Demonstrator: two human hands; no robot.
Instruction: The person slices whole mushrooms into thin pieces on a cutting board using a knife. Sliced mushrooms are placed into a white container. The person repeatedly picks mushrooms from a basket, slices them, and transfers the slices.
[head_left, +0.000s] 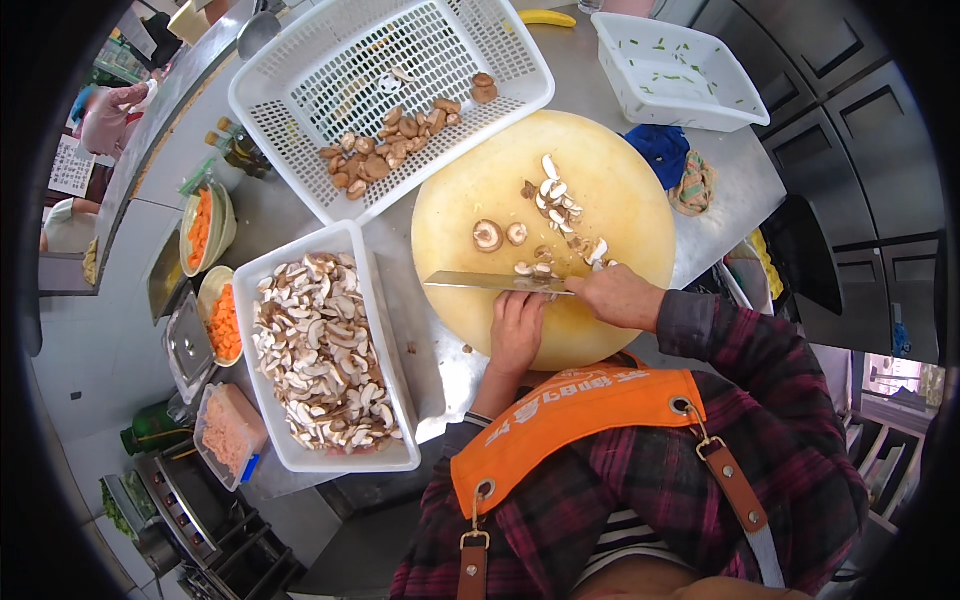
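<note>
My right hand (619, 296) grips the handle of a cleaver (495, 281), its broad blade lying across a round yellowish cutting board (465, 202). Bent fingers of my left hand (517, 330) rest against the near side of the blade; what lies under them is mostly hidden. Just beyond the blade are cut mushroom pieces (534, 268). Two whole shiitake mushrooms, a larger one (487, 235) and a smaller one (517, 233), sit farther up the board. White-edged mushroom slices (556, 196) are scattered near its far side.
Left of the board stands a white tub (365, 255) full of sliced mushrooms. A white perforated basket (450, 176) behind holds whole mushrooms. Bowls of carrots (199, 229), a tub of pinkish mince (229, 431), a white bin (675, 109) with green bits and a blue cloth (660, 150) surround the work area.
</note>
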